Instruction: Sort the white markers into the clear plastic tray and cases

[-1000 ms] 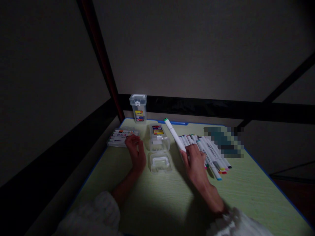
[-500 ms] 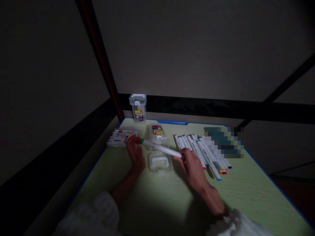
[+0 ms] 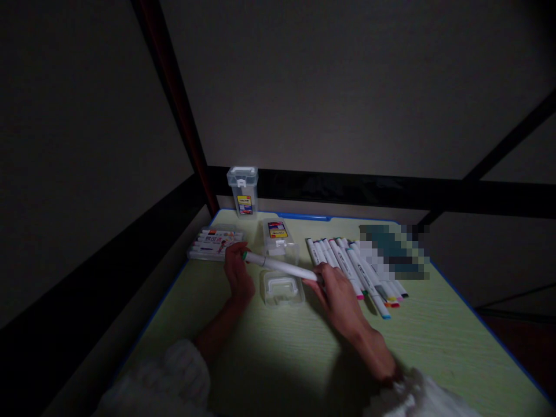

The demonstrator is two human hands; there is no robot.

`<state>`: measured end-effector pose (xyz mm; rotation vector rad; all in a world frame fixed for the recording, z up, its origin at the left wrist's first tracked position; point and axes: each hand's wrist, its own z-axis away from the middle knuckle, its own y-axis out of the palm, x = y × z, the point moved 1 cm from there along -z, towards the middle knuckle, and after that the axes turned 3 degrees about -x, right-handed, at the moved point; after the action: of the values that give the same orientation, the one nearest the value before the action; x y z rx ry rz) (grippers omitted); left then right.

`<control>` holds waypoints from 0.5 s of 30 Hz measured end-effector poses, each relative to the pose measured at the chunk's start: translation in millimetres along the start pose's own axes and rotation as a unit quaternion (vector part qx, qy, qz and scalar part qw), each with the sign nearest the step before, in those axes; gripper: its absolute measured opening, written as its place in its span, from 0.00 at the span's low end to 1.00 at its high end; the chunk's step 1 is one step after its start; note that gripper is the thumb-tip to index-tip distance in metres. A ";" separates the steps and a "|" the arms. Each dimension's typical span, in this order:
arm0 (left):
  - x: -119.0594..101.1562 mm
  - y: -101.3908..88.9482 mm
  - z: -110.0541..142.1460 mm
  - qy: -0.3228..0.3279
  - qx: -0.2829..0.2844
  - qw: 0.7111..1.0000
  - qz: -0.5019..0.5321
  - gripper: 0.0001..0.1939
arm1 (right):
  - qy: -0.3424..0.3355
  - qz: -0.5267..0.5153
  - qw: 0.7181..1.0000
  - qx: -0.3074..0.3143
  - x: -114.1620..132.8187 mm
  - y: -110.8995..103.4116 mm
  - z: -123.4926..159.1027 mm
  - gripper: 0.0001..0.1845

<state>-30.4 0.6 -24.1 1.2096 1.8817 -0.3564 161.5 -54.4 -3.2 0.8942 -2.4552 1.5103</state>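
Note:
A white marker (image 3: pixel 286 267) with a green end is held level above the table, between my two hands. My right hand (image 3: pixel 339 295) grips its right end between thumb and fingers. At the green end, the fingers of my left hand (image 3: pixel 238 275) close on the marker's tip. Just beneath the marker lies a clear plastic box (image 3: pixel 278 246) on its side, and its lid (image 3: pixel 283 289) with a white handle is spread toward me. Several white markers with coloured ends (image 3: pixel 347 266) lie in a loose pile beside my right hand.
An upright clear box (image 3: pixel 245 194) with a white latch stands at the back left corner. A flat case of pens (image 3: pixel 212 243) lies beyond my left hand. A blurred dark green thing (image 3: pixel 391 249) is at the right. The table (image 3: pixel 278 359) has a blue edge.
The marker has shifted slightly left and its green end has dropped a little. My left fingers have drawn in around that end. My right hand keeps its grip.

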 end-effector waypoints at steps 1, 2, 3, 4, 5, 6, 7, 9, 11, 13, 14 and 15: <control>-0.3 -0.1 -0.2 -0.002 -0.001 1.000 -0.001 0.19 | -0.001 0.002 1.000 0.000 -0.2 0.1 -0.1 0.16; -0.5 -0.1 -0.3 -0.001 0.000 1.000 -0.003 0.20 | -0.001 0.005 1.000 0.000 -0.4 0.3 -0.2 0.16; -0.7 -0.2 -0.3 0.004 0.003 1.000 -0.006 0.20 | -0.003 0.008 1.000 0.000 -0.5 0.5 -0.3 0.16; -0.8 -0.3 -0.2 0.012 0.008 1.000 -0.010 0.20 | -0.006 0.011 1.000 -0.002 -0.7 0.8 -0.5 0.16; -0.8 -0.3 -0.1 0.021 0.013 1.000 -0.013 0.20 | -0.011 0.013 1.000 -0.005 -0.7 1.1 -0.6 0.16; -0.7 -0.4 0.1 0.030 0.018 0.999 -0.015 0.21 | -0.018 0.013 1.000 -0.008 -0.8 1.4 -0.7 0.16; -0.5 -0.6 0.3 0.038 0.024 0.999 -0.016 0.21 | -0.024 0.012 1.000 -0.011 -0.8 1.7 -0.7 0.16; -0.1 -0.9 1.0 0.045 0.036 0.998 -0.024 0.20 | -0.032 0.002 0.999 -0.015 -0.8 2.0 -0.6 0.15; 0.1 -1.2 1.8 0.041 0.049 0.997 -0.038 0.20 | -0.027 -0.020 0.999 -0.016 -0.7 1.8 -0.5 0.14; -0.3 -1.3 2.5 0.027 0.059 0.996 -0.056 0.19 | -0.006 -0.059 0.998 -0.022 -0.3 1.2 -0.6 0.12; -0.7 -1.3 2.8 0.020 0.061 0.996 -0.064 0.19 | 0.009 -0.085 0.996 -0.026 -0.1 0.9 -0.7 0.11; -1.3 -1.1 3.0 0.014 0.063 0.995 -0.071 0.18 | 0.026 -0.113 0.993 -0.030 0.2 0.5 -0.9 0.10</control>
<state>-29.6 -2.6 -25.1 1.1704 2.0009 -0.5438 160.9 -53.5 -3.0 1.0648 -2.2615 1.3584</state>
